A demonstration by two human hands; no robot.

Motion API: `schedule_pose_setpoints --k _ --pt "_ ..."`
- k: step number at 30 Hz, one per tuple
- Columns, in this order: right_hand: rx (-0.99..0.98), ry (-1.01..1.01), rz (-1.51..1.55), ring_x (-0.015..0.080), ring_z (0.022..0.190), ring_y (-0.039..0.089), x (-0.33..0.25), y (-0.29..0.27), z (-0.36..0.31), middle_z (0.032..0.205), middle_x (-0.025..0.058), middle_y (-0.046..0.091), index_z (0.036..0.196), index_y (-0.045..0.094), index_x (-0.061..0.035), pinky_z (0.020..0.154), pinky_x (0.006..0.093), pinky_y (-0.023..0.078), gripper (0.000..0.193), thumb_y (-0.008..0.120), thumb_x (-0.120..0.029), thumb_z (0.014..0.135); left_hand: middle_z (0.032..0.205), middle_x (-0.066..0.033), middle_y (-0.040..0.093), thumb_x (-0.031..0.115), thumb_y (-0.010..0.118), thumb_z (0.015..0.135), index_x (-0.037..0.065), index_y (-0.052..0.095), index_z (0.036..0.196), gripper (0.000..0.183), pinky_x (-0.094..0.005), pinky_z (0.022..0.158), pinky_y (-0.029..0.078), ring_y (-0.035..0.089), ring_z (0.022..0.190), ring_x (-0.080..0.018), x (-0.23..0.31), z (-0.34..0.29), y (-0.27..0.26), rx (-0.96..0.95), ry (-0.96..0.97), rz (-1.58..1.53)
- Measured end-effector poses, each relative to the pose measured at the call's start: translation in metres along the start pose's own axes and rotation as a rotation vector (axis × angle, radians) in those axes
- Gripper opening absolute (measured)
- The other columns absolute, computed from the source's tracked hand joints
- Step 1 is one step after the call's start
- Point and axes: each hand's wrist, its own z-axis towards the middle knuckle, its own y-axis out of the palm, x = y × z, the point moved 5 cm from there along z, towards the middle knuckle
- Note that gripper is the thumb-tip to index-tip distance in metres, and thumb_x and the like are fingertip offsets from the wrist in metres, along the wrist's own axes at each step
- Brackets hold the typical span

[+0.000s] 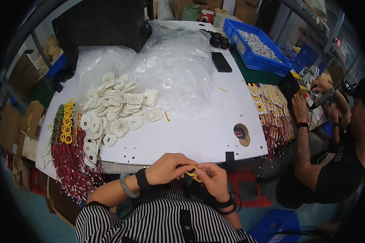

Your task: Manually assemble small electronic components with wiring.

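Just off the near edge of the white table (198,139), my left hand (166,169) and my right hand (213,180) meet in front of my body. Both are closed, pinching a small yellow ring-shaped part (196,177) from either side. Fingers cover much of it, so its full outline is hidden. To the left lies a heap of flat white oval plates (119,97) with holes. Beside that heap, a column of yellow ring parts (67,121) rests on bundled red and green wires (67,162) that hang over the table edge.
Clear plastic bags (174,73) cover the table's back middle. A black phone (222,62) and a blue crate (257,46) of small white pieces are at the back right. Right of the table, a co-worker's arm (304,141) is near piled yellow-and-white wired parts (269,105).
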Motion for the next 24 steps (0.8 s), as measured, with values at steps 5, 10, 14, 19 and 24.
schedule_pose_setpoints --k 5,10,14,19,24 --pt "0.023 -0.006 0.071 0.0078 0.076 0.063 0.0 -0.004 -0.001 0.086 0.0065 0.068 0.103 0.064 0.004 0.067 0.0199 0.051 0.016 0.065 -0.006 0.091 0.089 -0.015 0.066 0.028 0.066 0.085 0.004 0.07 0.096 0.026 -0.0418 0.078 0.05 0.062 0.089 -0.0309 -0.003 0.023 -0.084 0.447 0.065 0.825" --pt "-0.019 -0.038 0.046 0.0081 0.076 0.064 0.001 -0.004 -0.004 0.085 0.0066 0.068 0.103 0.064 0.0038 0.067 0.02 0.051 0.016 0.065 -0.006 0.09 0.088 -0.0108 0.063 0.037 0.074 0.076 0.001 0.067 0.088 0.038 -0.0412 0.075 0.048 0.057 0.095 -0.028 -0.017 0.038 -0.131 0.579 -0.186 1.334" --pt "-0.012 -0.048 0.053 0.0091 0.077 0.065 0.0 -0.004 -0.005 0.086 0.0075 0.068 0.104 0.063 0.0036 0.068 0.0205 0.052 0.016 0.065 -0.005 0.091 0.09 -0.0095 0.063 0.037 0.075 0.074 0.002 0.066 0.089 0.04 -0.0405 0.076 0.048 0.055 0.1 -0.0273 -0.02 0.038 -0.135 0.581 -0.172 1.322" --pt "-0.005 -0.035 0.088 0.0103 0.079 0.066 0.004 -0.005 -0.008 0.087 0.0085 0.068 0.105 0.062 0.0038 0.069 0.0211 0.053 0.016 0.063 -0.005 0.091 0.084 -0.0135 0.064 0.029 0.076 0.076 0.002 0.064 0.091 0.034 -0.0386 0.068 0.05 0.062 0.081 -0.0281 0.001 0.029 -0.128 0.492 -0.225 1.167" --pt "0.002 -0.038 0.069 0.0101 0.079 0.066 0.001 -0.002 -0.005 0.087 0.0088 0.069 0.104 0.062 0.0037 0.069 0.0211 0.052 0.015 0.064 -0.004 0.091 0.082 -0.0149 0.063 0.018 0.071 0.081 0.001 0.063 0.106 0.031 -0.0375 0.065 0.049 0.062 0.071 -0.0287 0.008 0.016 -0.099 0.444 0.004 0.678"
